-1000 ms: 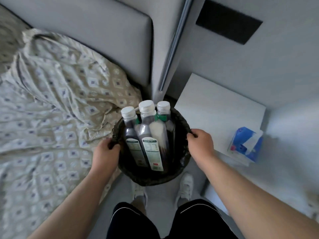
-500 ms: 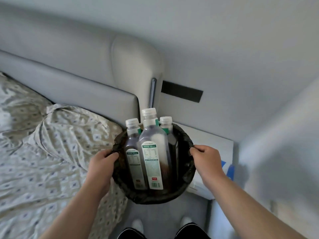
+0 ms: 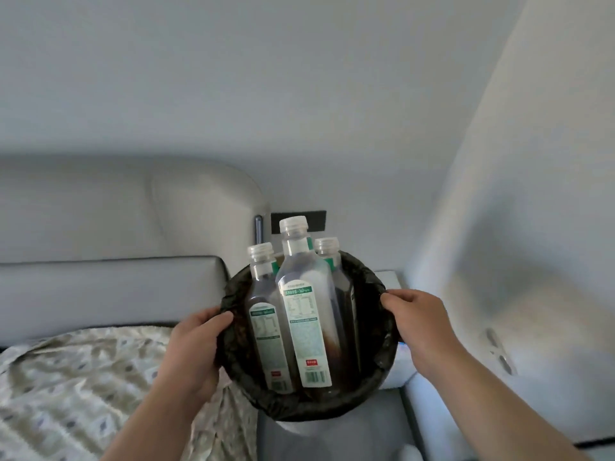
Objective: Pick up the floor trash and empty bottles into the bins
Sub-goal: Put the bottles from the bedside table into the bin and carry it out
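Apparently light, the lined bin (image 3: pixel 309 407) is gripped at its rim by the left hand (image 3: pixel 194 347) and right hand (image 3: pixel 419 322), with three tall, probably tippy bottles (image 3: pixel 304 314) between them.

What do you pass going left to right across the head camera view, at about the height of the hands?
Patterned bedding → left hand on the bin's rim → short bottle → tall front bottle → back bottle → right hand on the bin rim → wall.
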The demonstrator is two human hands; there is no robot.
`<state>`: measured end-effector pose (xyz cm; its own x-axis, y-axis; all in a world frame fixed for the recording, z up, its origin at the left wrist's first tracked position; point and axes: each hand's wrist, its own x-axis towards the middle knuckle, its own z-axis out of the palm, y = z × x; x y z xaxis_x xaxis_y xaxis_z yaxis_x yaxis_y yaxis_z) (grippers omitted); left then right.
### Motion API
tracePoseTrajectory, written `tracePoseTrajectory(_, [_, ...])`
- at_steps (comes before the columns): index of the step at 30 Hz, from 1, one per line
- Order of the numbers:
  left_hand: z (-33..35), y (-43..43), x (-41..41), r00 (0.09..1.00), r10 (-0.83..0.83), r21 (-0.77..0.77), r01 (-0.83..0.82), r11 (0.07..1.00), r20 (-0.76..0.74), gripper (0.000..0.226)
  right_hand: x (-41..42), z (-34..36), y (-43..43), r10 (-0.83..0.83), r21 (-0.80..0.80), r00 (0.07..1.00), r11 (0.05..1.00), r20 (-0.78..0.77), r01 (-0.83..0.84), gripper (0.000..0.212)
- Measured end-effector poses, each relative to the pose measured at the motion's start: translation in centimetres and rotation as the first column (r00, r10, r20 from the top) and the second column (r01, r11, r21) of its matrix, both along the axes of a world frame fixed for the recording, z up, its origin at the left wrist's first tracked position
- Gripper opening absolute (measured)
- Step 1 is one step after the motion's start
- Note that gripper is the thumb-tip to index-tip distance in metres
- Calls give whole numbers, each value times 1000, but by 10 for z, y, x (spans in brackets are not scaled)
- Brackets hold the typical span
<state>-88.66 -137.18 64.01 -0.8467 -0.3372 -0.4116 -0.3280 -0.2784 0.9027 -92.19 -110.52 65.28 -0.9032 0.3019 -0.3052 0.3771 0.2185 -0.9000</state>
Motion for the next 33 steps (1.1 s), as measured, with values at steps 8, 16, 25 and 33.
tracePoseTrajectory(8, [33,33,0,952,-302,115,306,945,-52,16,87,40,32,-301,-106,953,950,-48,295,22])
tracePoseTrajectory(16, [55,114,32,793,-604,130,608,783,-75,21,207,60,83,-549,-105,831,835,-87,540,22])
tracePoseTrajectory(25, [81,209,140,551,-827,7,833,553,-110,18,384,67,120,-803,-155,588,596,-103,787,18])
tracePoseTrajectory(33, [79,275,267,348,-935,4,937,349,-70,17,549,66,125,-931,-155,357,365,-82,918,17])
